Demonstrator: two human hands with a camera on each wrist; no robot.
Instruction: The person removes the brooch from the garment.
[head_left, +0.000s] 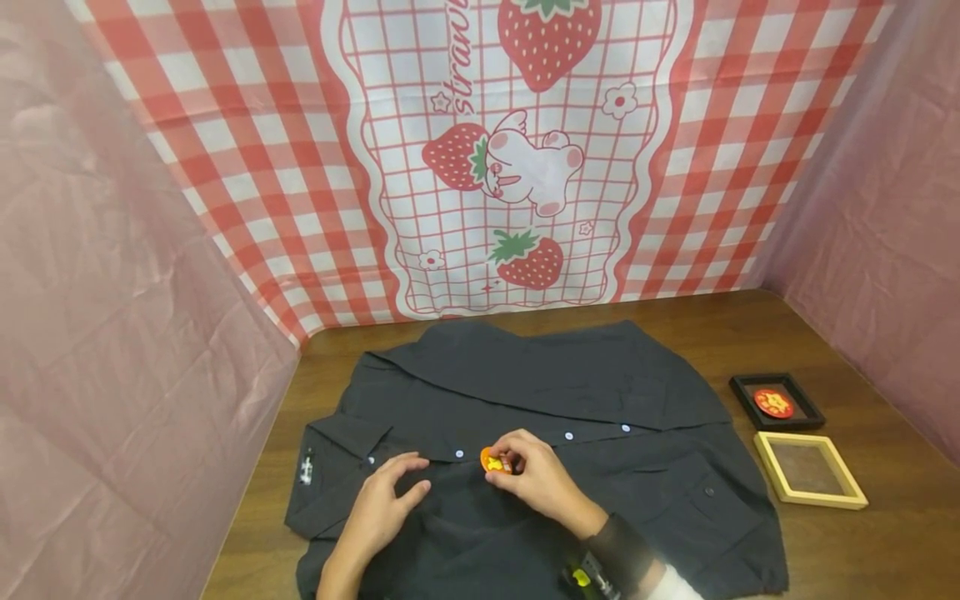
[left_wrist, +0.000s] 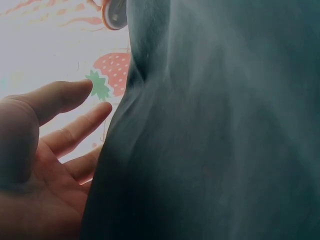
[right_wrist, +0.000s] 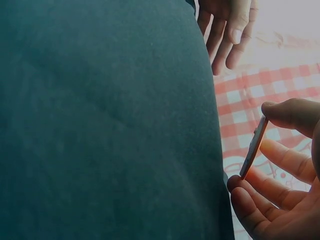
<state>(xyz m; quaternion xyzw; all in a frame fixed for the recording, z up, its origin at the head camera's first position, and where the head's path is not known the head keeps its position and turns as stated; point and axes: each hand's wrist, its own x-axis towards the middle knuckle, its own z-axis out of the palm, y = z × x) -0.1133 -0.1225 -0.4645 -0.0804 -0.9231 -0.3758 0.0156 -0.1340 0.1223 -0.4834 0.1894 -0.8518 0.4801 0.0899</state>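
A dark button-up shirt [head_left: 525, 375] lies spread on the table, its white buttons showing along the front strip. Between thumb and fingers my right hand [head_left: 542, 481] pinches a round orange badge [head_left: 492, 461] by its edges, over the shirt front between two buttons. In the right wrist view the badge [right_wrist: 253, 147] is seen edge-on, and its silvery back [left_wrist: 115, 15] shows at the top of the left wrist view. My left hand [head_left: 382, 504] is over the shirt near the collar side, fingers loosely extended, holding nothing.
At the right, a black square frame [head_left: 741, 402] has a red round badge [head_left: 773, 403] inside it. A pale yellow frame [head_left: 813, 498] lies just in front of it. A checked strawberry cloth [head_left: 292, 167] hangs behind the wooden table [head_left: 900, 550], with pink curtains [head_left: 135, 317] at both sides.
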